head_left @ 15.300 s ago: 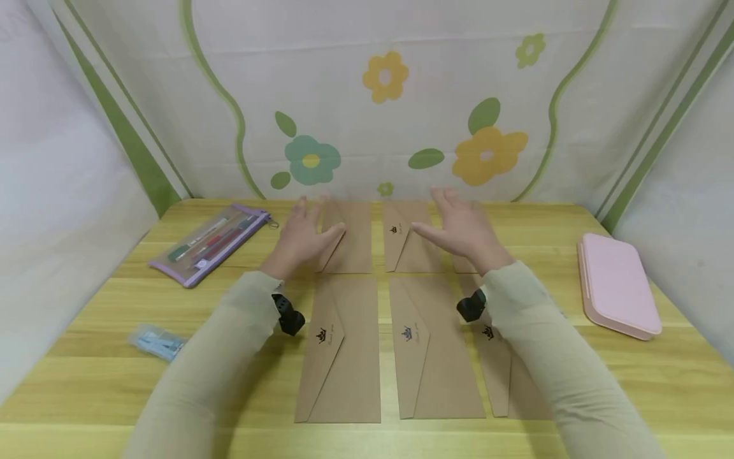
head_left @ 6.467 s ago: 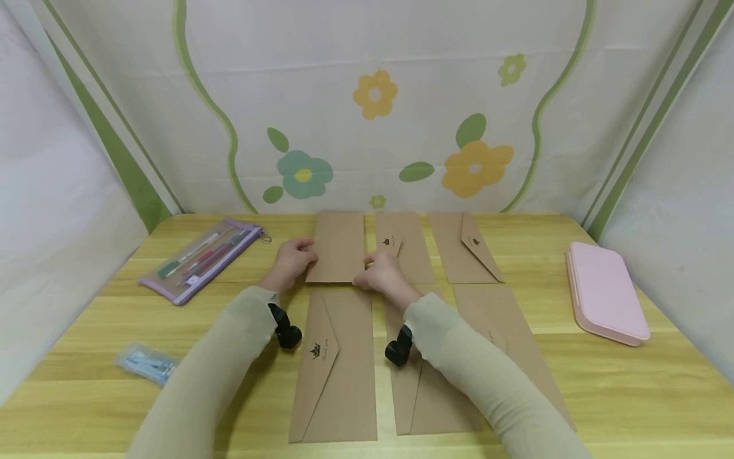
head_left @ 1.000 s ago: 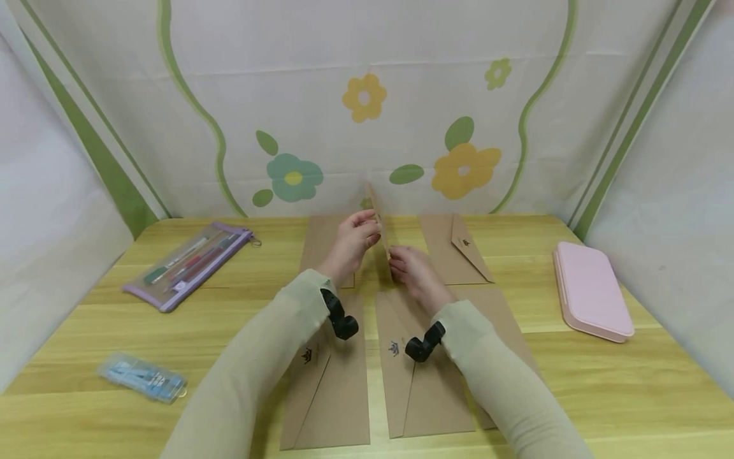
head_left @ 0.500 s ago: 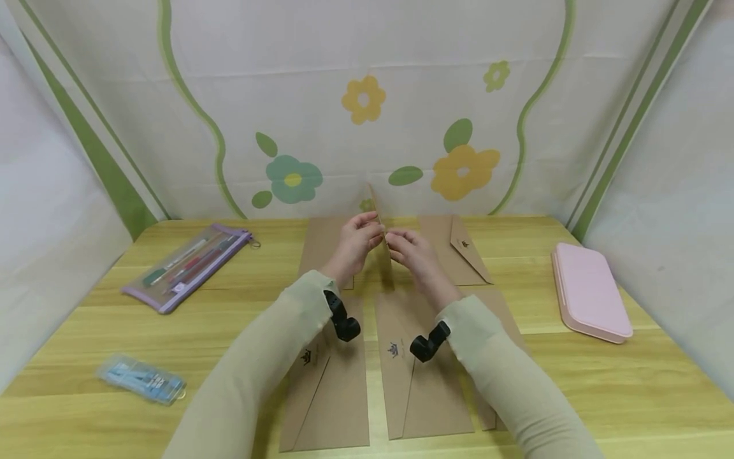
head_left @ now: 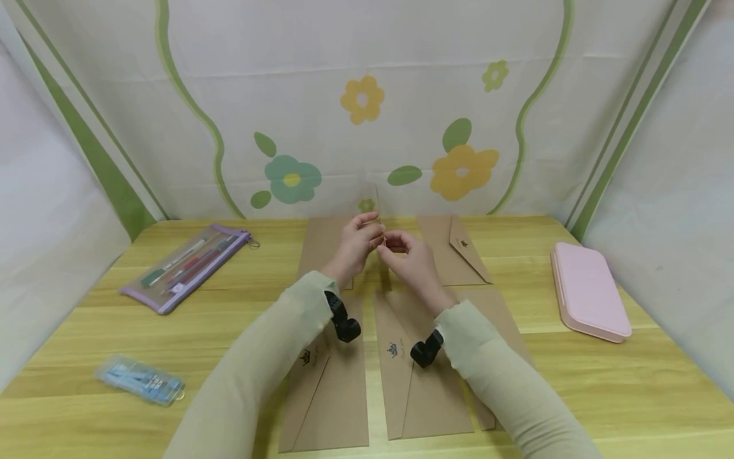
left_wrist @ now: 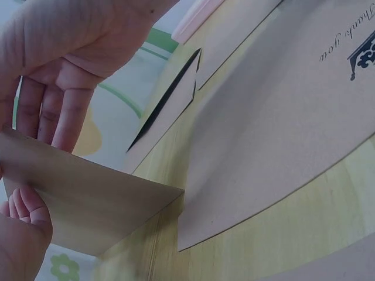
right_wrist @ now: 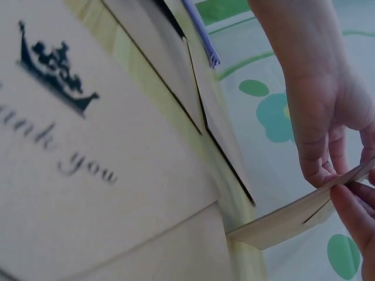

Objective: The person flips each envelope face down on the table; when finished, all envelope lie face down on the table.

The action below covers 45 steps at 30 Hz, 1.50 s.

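Note:
A brown envelope stands on edge, seen nearly edge-on in the head view, between the two hands at the back middle of the table. My left hand pinches its near upper edge from the left. My right hand pinches the same edge close beside it, thumb on one side. In the right wrist view the held envelope meets the table at its lower corner. Flat envelopes lie left and right of it, and printed ones lie in front.
A clear pencil pouch with purple trim lies at the back left, a blue item in a clear case at the front left. A pink case lies on the right. A flowered cloth hangs behind the wooden table.
The middle back envelope, flat earlier, is now raised on edge. My right hand has moved up its edge from the lower part to beside my left hand, which has stayed nearly still.

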### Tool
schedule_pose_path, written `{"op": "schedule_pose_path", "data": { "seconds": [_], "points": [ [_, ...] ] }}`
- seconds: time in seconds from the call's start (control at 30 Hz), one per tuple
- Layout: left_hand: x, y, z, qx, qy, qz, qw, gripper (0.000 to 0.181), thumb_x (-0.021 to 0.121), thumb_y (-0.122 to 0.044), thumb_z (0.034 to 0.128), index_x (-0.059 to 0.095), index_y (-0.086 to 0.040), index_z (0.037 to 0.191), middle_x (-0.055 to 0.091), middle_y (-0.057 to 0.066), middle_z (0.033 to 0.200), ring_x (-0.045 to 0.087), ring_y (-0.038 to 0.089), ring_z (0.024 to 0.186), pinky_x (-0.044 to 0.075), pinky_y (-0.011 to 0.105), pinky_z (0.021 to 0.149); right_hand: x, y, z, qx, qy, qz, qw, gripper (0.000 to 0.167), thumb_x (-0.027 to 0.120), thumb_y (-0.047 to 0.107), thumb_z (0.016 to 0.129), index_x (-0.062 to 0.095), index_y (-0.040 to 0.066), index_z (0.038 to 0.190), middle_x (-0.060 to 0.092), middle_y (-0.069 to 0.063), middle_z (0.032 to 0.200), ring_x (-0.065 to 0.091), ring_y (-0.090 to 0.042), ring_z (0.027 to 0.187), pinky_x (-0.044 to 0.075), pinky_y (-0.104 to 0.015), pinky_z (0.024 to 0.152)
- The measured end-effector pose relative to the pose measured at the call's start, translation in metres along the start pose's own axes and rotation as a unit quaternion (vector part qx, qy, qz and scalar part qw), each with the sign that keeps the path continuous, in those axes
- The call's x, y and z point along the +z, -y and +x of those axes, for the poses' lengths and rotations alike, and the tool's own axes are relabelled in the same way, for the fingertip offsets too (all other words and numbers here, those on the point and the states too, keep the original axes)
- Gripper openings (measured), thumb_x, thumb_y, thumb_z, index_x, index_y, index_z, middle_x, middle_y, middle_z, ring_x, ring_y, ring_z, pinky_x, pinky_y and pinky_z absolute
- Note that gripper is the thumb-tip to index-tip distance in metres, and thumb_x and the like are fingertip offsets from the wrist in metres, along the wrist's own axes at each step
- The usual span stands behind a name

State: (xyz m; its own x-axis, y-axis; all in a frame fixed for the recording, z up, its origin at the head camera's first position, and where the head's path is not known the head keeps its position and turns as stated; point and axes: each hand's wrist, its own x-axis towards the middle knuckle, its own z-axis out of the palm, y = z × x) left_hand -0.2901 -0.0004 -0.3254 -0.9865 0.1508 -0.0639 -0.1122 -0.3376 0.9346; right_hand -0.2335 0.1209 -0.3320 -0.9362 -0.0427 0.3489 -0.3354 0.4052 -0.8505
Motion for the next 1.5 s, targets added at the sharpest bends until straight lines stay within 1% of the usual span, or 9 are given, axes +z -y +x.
{"op": "schedule_pose_path", "data": {
  "seconds": [0.27,0.4,0.5,0.63,0.9,1.1,1.23,1.37,1.5],
  "points": [
    [0.001,0.0,0.0,0.003,0.009,0.008,0.9999,0.041,0.057,-0.002,0.0875,0.05,-0.005,0.127,0.052,0.005,0.103,0.054,0.015,0.088,0.047,0.026,0.082,0.001,0.0,-0.002,-0.104,-0.035,-0.102,0.9888,0.025,0.061,0.007,0.082,0.064,-0.004,0.104,0.068,-0.019,0.096,0.067,-0.026,0.086,0.055,-0.036,0.074],
    [0.002,0.0,0.001,0.008,0.015,0.009,0.9998,0.037,0.056,-0.002,0.0884,0.052,-0.006,0.125,0.053,0.006,0.103,0.055,0.018,0.091,0.048,0.026,0.082,0.003,0.001,-0.002,-0.181,-0.074,-0.184,0.9632,0.02,0.059,0.002,0.079,0.067,-0.005,0.095,0.069,-0.014,0.081,0.065,-0.02,0.064,0.054,-0.029,0.057],
    [0.003,0.001,0.001,0.013,0.02,0.009,0.9997,0.036,0.057,-0.002,0.0886,0.053,-0.005,0.124,0.052,0.006,0.102,0.055,0.017,0.09,0.048,0.028,0.085,0.004,0.001,-0.002,-0.235,-0.107,-0.233,0.9376,0.011,0.057,-0.002,0.076,0.065,-0.004,0.083,0.064,-0.009,0.065,0.05,-0.013,0.048,0.043,-0.023,0.044],
    [0.005,0.002,-0.001,0.018,0.037,0.017,0.999,0.039,0.057,-0.002,0.089,0.051,-0.003,0.127,0.052,0.006,0.1,0.056,0.014,0.088,0.046,0.032,0.093,0.006,-0.003,-0.002,-0.261,-0.16,-0.263,0.9149,0.009,0.057,-0.006,0.072,0.064,-0.004,0.077,0.057,-0.008,0.057,0.037,-0.01,0.044,0.033,-0.021,0.041],
    [0.004,0.007,-0.002,0.019,0.043,0.035,0.9983,0.039,0.055,-0.002,0.0898,0.049,-0.002,0.129,0.051,0.007,0.107,0.054,0.015,0.092,0.045,0.033,0.095,-0.002,-0.005,-0.001,-0.197,-0.208,-0.232,0.9296,0.009,0.052,-0.005,0.074,0.061,-0.004,0.074,0.053,-0.009,0.054,0.039,-0.014,0.046,0.032,-0.024,0.044],
    [-0.008,0.014,-0.003,0.055,-0.028,0.013,0.998,0.036,0.055,0.005,0.0857,0.052,0.002,0.122,0.051,0.002,0.094,0.052,0.01,0.082,0.048,0.022,0.076,-0.011,0.0,-0.001,-0.154,-0.255,-0.143,0.9437,0.018,0.053,-0.005,0.076,0.068,-0.008,0.086,0.066,-0.017,0.068,0.056,-0.021,0.053,0.044,-0.024,0.05],
    [-0.015,0.015,-0.004,0.075,-0.072,0.007,0.9946,0.037,0.055,0.007,0.0842,0.053,0.002,0.121,0.051,0.005,0.096,0.05,0.009,0.082,0.047,0.025,0.076,-0.015,0.002,-0.003,-0.1,-0.264,-0.085,0.9555,0.022,0.053,-0.004,0.077,0.067,-0.009,0.094,0.069,-0.02,0.079,0.062,-0.025,0.062,0.042,-0.013,0.053],
    [-0.018,0.016,-0.004,0.066,-0.078,0.009,0.9947,0.042,0.054,0.007,0.0841,0.05,0.001,0.125,0.05,0.011,0.108,0.048,0.01,0.089,0.045,0.03,0.084,-0.017,0.001,-0.003,-0.065,-0.271,-0.05,0.9592,0.023,0.054,-0.004,0.078,0.067,-0.008,0.096,0.069,-0.02,0.082,0.06,-0.018,0.062,0.039,-0.006,0.051],
    [-0.02,0.019,-0.003,0.043,-0.064,0.014,0.9969,0.047,0.053,0.008,0.0834,0.047,-0.002,0.129,0.049,0.009,0.111,0.047,0.013,0.095,0.045,0.026,0.081,-0.016,0.0,-0.004,-0.026,-0.278,-0.011,0.96,0.024,0.054,-0.002,0.078,0.068,-0.005,0.097,0.069,-0.019,0.083,0.053,-0.001,0.057,0.038,-0.008,0.048]
  ]
}}
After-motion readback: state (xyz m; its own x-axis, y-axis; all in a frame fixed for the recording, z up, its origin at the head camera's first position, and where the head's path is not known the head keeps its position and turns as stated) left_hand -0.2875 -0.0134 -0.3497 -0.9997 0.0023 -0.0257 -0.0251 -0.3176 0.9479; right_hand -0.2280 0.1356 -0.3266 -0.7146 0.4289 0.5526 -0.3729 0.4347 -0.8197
